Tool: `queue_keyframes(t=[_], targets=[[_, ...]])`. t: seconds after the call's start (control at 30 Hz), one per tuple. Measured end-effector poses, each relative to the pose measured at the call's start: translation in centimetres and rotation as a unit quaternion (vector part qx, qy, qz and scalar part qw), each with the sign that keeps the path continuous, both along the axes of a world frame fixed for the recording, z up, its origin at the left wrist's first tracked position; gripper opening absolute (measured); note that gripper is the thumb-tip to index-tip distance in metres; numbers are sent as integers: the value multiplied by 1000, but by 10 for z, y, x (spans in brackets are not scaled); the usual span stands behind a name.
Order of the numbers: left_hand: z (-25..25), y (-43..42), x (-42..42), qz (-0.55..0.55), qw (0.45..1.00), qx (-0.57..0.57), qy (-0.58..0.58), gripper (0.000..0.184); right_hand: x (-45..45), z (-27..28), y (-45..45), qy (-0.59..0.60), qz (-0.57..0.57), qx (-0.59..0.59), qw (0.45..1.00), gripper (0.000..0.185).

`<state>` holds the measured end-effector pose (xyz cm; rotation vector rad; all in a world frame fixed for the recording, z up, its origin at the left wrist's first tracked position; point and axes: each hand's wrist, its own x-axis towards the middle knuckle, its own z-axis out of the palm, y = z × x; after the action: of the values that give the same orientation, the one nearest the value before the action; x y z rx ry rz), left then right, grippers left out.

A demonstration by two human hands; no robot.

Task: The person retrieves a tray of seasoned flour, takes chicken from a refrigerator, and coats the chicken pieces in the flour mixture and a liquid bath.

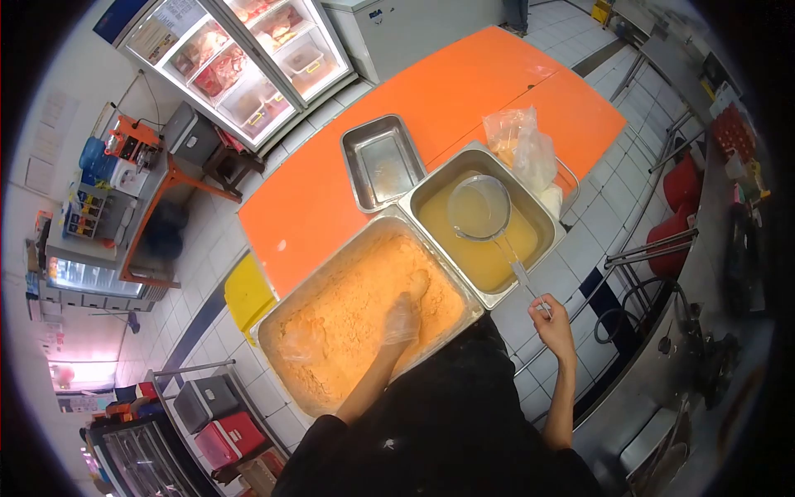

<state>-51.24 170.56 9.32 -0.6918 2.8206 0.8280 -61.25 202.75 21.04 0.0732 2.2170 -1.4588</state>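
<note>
My left hand (402, 320), in a clear plastic glove, is low in the orange breading that fills a large metal pan (267, 331). Its fingers are closed on a coated piece (420, 284), partly sunk in the crumbs. My right hand (552, 321), bare, grips the thin handle of a round mesh strainer (479, 208). The strainer's bowl is over a deep metal pan (556, 234) of cloudy yellow liquid. Whether the mesh touches the liquid is hard to tell.
Behind the pans an orange table (315, 178) bears a shallow metal tray (383, 161) and plastic bags (530, 149). A yellow container (247, 291) is at the left. A metal counter (662, 364) runs along the right. Glass-door fridges (248, 62) stand at the back.
</note>
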Motion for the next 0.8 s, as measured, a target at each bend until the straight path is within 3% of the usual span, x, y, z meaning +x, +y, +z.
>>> queue_keyframes(t=[0.03,0.07,0.13,0.27,0.33,0.37,0.4,0.43,0.47,0.53,0.57,0.63,0.67,0.77,0.8], targets=[[7,4,-5,-12,997,15,-79,36,-1,1,1,2,-2,5,1000,8],[0,4,-2,-11,997,17,-77,36,-1,1,2,4,-1,7,1000,8],[-21,-4,12,-127,981,39,-144,35,-1,0,1,9,3,9,1000,8],[17,-12,26,-229,956,47,-175,35,-1,-6,3,11,0,-13,1000,8],[5,-28,36,-113,918,372,-79,49,-1,-7,4,19,5,1,1000,8],[8,-31,35,-114,917,373,-81,49,0,-6,3,18,4,1,1000,8],[10,-33,33,87,837,536,-67,50,0,-4,3,13,1,2,1000,8],[13,-36,33,282,695,660,-46,52,0,-2,2,9,-1,3,1000,7],[-6,-49,43,283,695,660,-45,52,1,-3,1,9,0,3,1000,7],[-61,-77,61,198,885,393,-154,44,0,-4,1,20,0,10,1000,7],[-47,-74,60,197,886,393,-151,44,-2,-3,1,23,0,9,1000,7],[-3,-64,62,104,952,90,-272,40,0,-3,0,12,-6,-2,1000,7],[-32,-64,71,105,952,91,-275,40,1,-2,1,9,-6,-1,1000,7],[9,-19,44,-227,961,56,-150,32,-1,-3,0,9,10,6,1000,7],[29,-1,30,-235,962,65,-124,29,-1,-9,1,19,10,2,1000,7]])
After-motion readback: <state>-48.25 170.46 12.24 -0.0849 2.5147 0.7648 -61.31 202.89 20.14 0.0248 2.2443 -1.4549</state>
